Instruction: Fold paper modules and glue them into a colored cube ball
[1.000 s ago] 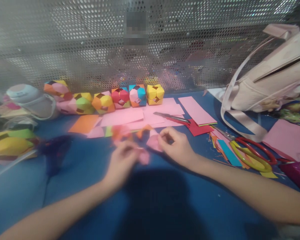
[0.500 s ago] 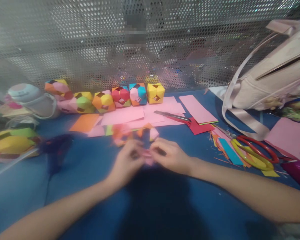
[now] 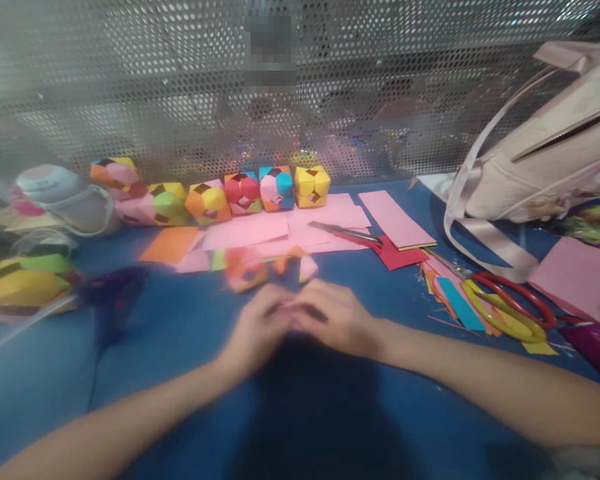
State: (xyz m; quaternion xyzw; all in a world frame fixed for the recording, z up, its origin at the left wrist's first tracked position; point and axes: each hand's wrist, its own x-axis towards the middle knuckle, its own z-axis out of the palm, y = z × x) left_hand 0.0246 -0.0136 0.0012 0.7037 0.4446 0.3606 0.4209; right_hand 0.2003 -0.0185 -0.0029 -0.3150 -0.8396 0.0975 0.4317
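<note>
My left hand (image 3: 260,327) and my right hand (image 3: 336,319) meet above the middle of the blue table, fingers pinched together on a small piece of pink paper (image 3: 293,308). Most of the paper is covered by my fingers, so its shape cannot be made out. Just beyond my hands lie partly joined orange and pink folded paper pieces (image 3: 245,270) and a smaller orange and pink folded piece (image 3: 307,267). Behind these, pink paper sheets (image 3: 250,230) spread over the table, with red-handled scissors (image 3: 350,233) resting on them.
Several folded paper balls (image 3: 243,193) line the back by a perforated metal panel (image 3: 195,120). A glue gun (image 3: 113,300) and a larger paper ball (image 3: 25,287) are at left. Yellow-and-red-handled scissors (image 3: 505,310), paper scraps (image 3: 460,303) and a pale bag (image 3: 540,147) are at right.
My fingers have drawn closer together around the pink paper, and less of it shows now. The right hand has turned slightly over it. Things on the table stay put.
</note>
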